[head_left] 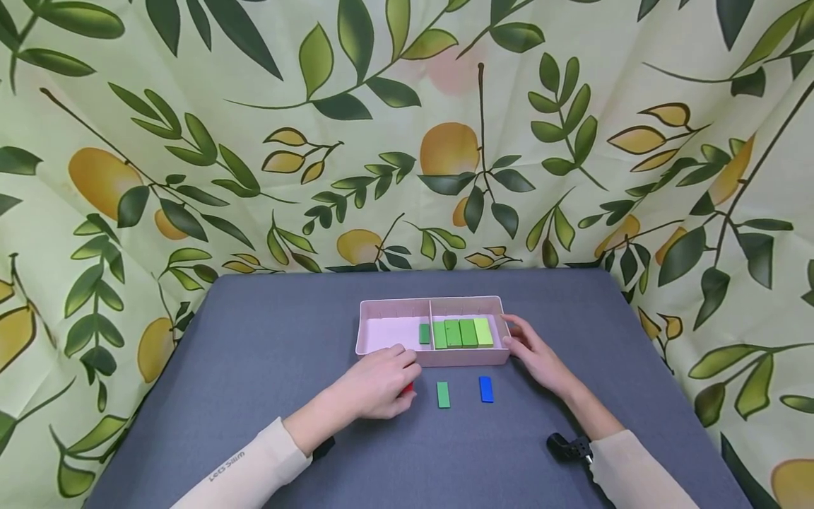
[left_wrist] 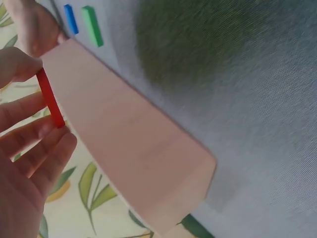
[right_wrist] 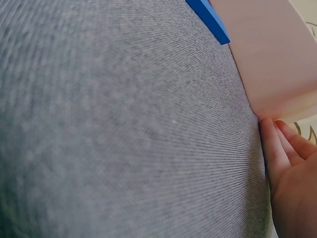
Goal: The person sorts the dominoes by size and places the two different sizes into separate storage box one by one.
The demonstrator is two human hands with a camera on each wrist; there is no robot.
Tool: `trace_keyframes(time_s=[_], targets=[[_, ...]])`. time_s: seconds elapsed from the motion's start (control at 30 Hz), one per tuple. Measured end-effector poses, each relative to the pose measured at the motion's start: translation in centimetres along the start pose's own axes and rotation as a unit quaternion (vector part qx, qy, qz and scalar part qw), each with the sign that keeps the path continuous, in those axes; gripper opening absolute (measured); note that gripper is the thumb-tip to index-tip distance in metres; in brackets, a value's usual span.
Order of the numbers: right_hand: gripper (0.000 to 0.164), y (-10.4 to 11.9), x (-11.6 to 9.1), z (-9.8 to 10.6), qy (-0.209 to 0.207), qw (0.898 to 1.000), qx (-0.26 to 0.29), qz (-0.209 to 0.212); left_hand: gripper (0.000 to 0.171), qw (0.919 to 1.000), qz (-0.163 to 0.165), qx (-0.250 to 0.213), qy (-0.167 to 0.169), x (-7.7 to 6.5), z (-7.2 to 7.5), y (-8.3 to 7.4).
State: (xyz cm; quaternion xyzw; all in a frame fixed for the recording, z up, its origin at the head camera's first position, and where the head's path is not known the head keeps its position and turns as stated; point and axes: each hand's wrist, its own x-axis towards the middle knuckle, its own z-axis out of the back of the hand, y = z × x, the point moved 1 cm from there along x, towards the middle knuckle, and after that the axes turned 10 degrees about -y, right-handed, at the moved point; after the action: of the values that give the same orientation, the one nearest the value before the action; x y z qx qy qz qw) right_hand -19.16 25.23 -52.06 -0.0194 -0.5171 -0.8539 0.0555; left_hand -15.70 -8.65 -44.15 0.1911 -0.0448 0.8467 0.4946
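My left hand (head_left: 384,382) pinches a thin red block (left_wrist: 50,99) by its ends, between thumb and fingers, just in front of the pink two-compartment box (head_left: 467,358). Most of the block is hidden by the hand in the head view. At the box's right end, the fingers of my right hand (head_left: 537,358) touch the wall, fairly straight. A row of several green blocks (head_left: 468,333) fills part of the right compartment. One small green block (head_left: 424,334) stands in the left compartment against the divider.
A green block (head_left: 443,395) and a blue block (head_left: 486,389) lie on the grey tablecloth (head_left: 254,339) in front of the box. Behind the table hangs a leaf-and-fruit patterned curtain (head_left: 394,198).
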Motion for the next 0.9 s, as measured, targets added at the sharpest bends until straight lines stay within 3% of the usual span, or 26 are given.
trace_keyframes(time_s=[0.4,0.77,0.9], targets=[[0.055,0.0,0.3,0.0,0.002,1.0,-0.004,-0.002,0.016,0.9993,-0.004,0.016,-0.033,1.7,2.2,2.0],[0.054,0.1,0.1,0.0,0.001,1.0,-0.003,0.003,0.014,0.9979,0.018,0.007,-0.062,3.1,2.2,3.1],[0.055,0.0,0.0,0.1,0.001,1.0,-0.005,-0.003,0.012,0.998,0.035,-0.006,-0.052,3.5,1.8,3.6]])
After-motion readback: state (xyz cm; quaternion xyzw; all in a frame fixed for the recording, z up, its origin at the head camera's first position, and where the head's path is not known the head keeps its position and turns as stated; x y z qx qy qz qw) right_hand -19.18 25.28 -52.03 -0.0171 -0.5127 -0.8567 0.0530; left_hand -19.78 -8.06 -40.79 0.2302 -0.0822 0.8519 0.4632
